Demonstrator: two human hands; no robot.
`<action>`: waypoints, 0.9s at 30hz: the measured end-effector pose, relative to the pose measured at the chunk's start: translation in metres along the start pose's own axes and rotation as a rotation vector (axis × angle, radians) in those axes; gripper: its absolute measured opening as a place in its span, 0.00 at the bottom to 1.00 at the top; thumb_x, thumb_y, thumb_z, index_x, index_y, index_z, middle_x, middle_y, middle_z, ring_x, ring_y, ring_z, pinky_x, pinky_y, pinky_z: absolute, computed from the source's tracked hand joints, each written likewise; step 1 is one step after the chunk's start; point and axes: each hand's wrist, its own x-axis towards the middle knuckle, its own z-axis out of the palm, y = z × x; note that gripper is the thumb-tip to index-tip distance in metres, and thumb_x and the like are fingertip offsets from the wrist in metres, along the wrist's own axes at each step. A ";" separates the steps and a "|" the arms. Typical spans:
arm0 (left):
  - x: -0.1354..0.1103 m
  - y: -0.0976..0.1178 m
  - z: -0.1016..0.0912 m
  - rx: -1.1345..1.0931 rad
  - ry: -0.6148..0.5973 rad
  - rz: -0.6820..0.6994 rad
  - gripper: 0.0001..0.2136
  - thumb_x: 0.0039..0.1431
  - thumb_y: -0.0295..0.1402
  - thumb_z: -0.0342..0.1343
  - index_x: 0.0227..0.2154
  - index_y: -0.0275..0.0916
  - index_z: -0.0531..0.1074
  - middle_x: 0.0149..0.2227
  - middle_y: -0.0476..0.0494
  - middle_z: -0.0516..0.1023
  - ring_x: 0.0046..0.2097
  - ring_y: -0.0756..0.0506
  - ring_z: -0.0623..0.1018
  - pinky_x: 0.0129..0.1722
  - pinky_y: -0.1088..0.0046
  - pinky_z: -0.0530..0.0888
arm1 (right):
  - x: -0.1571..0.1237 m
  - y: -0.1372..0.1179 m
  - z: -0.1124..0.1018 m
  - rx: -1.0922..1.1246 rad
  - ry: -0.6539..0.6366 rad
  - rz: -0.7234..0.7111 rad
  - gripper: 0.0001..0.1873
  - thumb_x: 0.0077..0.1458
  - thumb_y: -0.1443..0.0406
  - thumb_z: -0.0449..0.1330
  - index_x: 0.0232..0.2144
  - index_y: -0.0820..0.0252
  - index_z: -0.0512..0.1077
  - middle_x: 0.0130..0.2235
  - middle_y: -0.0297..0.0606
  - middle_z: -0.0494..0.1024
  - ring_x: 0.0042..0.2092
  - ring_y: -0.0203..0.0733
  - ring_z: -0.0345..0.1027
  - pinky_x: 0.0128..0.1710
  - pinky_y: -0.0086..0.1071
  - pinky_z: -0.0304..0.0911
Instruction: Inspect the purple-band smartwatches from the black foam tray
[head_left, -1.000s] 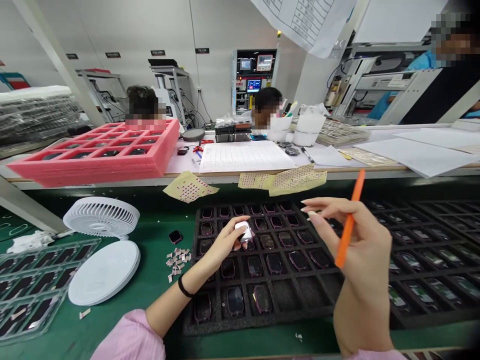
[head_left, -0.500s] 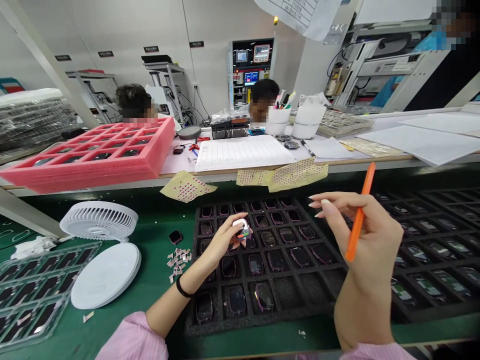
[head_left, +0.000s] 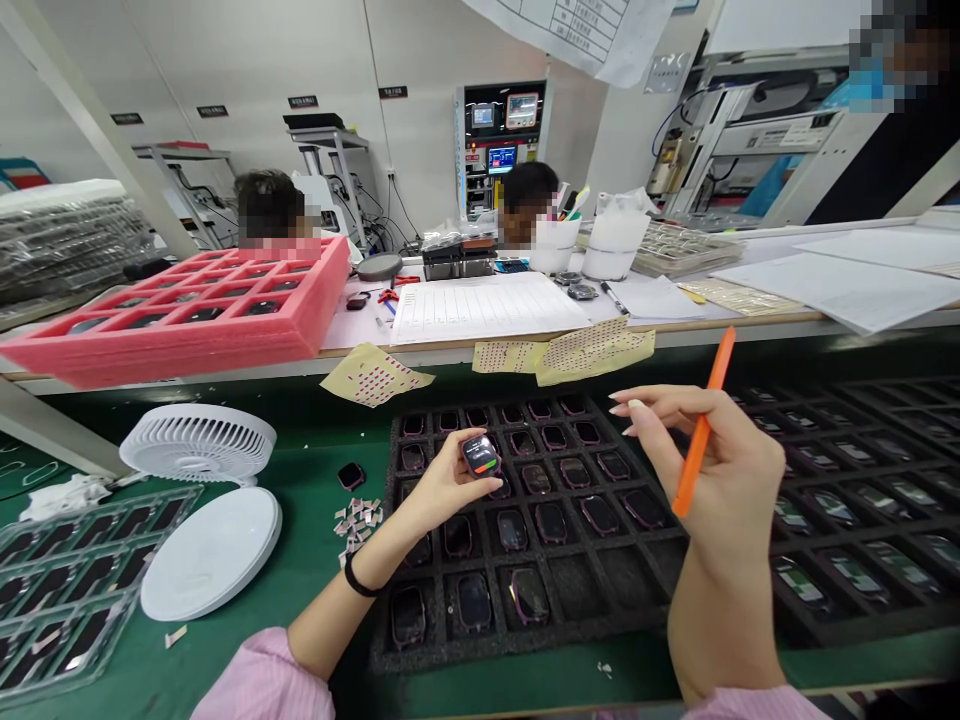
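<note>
My left hand (head_left: pixel 442 487) pinches a small smartwatch body (head_left: pixel 481 454) above the black foam tray (head_left: pixel 525 625); its lit screen faces up with red and green marks. My right hand (head_left: pixel 720 470) is raised to the right of it, an orange pen (head_left: pixel 701 437) tucked between its fingers and pointing up, thumb and forefinger stretched toward the watch. The tray's pockets hold several pink-rimmed watch bodies (head_left: pixel 472 600), some pockets are bare.
A white fan (head_left: pixel 199 443) and its round white base (head_left: pixel 211 552) lie on the green mat, by small pink tabs (head_left: pixel 358 520). Clear trays (head_left: pixel 52 590) at left, more black trays (head_left: pixel 862 500) at right. Pink foam tray (head_left: pixel 187 320) and papers on the shelf; people sit beyond.
My left hand has turned the watch body over: its white back showed before, now the lit screen faces up. My right hand stays raised with the pen, barely shifted.
</note>
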 end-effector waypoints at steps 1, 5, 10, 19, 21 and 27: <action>0.000 0.000 -0.001 0.009 -0.008 -0.004 0.30 0.41 0.31 0.68 0.48 0.37 0.62 0.41 0.43 0.72 0.38 0.49 0.73 0.33 0.76 0.71 | 0.000 0.000 0.000 -0.003 -0.004 -0.003 0.07 0.53 0.67 0.63 0.26 0.56 0.68 0.34 0.39 0.79 0.32 0.44 0.74 0.33 0.40 0.70; 0.002 0.001 -0.003 0.012 -0.024 -0.009 0.31 0.42 0.31 0.67 0.50 0.37 0.62 0.41 0.43 0.71 0.35 0.49 0.73 0.31 0.73 0.74 | 0.000 0.000 0.001 -0.011 -0.020 -0.003 0.06 0.53 0.67 0.62 0.26 0.56 0.68 0.35 0.39 0.79 0.32 0.44 0.74 0.33 0.39 0.71; 0.004 0.002 -0.006 -0.016 -0.024 0.002 0.34 0.42 0.32 0.68 0.53 0.37 0.60 0.38 0.42 0.74 0.38 0.46 0.76 0.35 0.70 0.74 | 0.000 -0.002 0.001 -0.023 -0.037 0.003 0.05 0.54 0.66 0.61 0.27 0.57 0.69 0.34 0.38 0.78 0.32 0.42 0.74 0.33 0.38 0.70; 0.004 0.009 -0.008 -0.055 -0.023 -0.072 0.29 0.55 0.41 0.58 0.57 0.39 0.58 0.45 0.36 0.75 0.35 0.48 0.77 0.26 0.77 0.68 | 0.001 -0.003 0.003 -0.031 -0.058 -0.009 0.05 0.54 0.68 0.61 0.27 0.57 0.69 0.34 0.37 0.78 0.32 0.41 0.74 0.31 0.35 0.69; 0.005 0.008 -0.008 -0.034 0.015 -0.050 0.28 0.54 0.40 0.60 0.56 0.38 0.60 0.42 0.38 0.76 0.32 0.50 0.76 0.24 0.78 0.65 | 0.001 -0.003 0.003 -0.036 -0.062 -0.014 0.04 0.54 0.68 0.61 0.28 0.57 0.69 0.33 0.37 0.78 0.31 0.41 0.74 0.30 0.35 0.69; 0.006 0.008 -0.008 -0.027 0.052 -0.007 0.28 0.53 0.40 0.60 0.56 0.37 0.60 0.39 0.40 0.76 0.29 0.52 0.74 0.23 0.79 0.64 | 0.001 -0.003 0.003 -0.025 -0.066 -0.011 0.04 0.54 0.67 0.61 0.28 0.57 0.69 0.33 0.37 0.78 0.32 0.41 0.74 0.30 0.35 0.70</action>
